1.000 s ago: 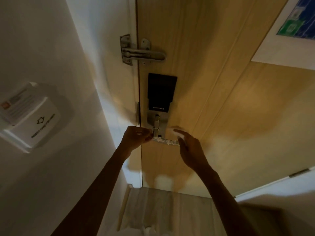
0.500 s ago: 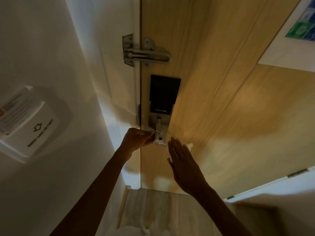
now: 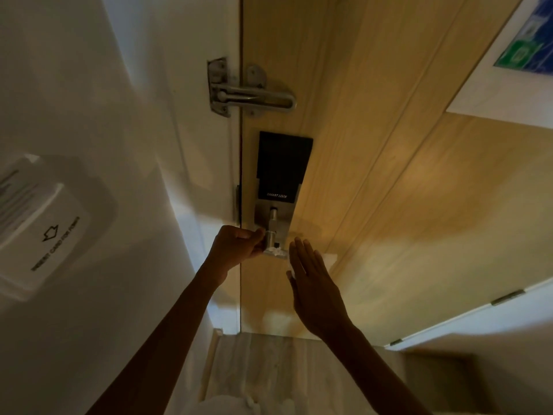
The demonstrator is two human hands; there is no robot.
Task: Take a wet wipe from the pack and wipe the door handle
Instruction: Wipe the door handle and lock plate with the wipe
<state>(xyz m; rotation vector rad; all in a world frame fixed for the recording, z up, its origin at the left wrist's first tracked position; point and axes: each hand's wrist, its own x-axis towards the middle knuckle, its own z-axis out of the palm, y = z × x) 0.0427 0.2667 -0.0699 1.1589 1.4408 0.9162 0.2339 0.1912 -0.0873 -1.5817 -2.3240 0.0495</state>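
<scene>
The metal door handle [image 3: 271, 238] sits under a black smart lock [image 3: 282, 166] on the wooden door [image 3: 404, 205]. A white wet wipe [image 3: 276, 251] is draped over the handle, and a corner of it [image 3: 329, 259] shows past my right hand. My left hand [image 3: 236, 250] is closed at the handle's left end, pinching the wipe there. My right hand [image 3: 314, 289] is flat with its fingers straight, laid over the lever and the wipe, and hides most of both. The pack cannot be told apart in this view.
A metal swing-bar door guard [image 3: 251, 95] spans door and frame above the lock. A white key-card holder [image 3: 45, 235] is on the left wall. A framed notice [image 3: 514, 55] hangs at the upper right. Pale floor [image 3: 269, 369] lies below, with something white [image 3: 239, 405] at the bottom edge.
My right hand went from pinching the wipe's right end to lying flat over the lever, then shifted slightly. My left hand has stayed at the handle's left end.
</scene>
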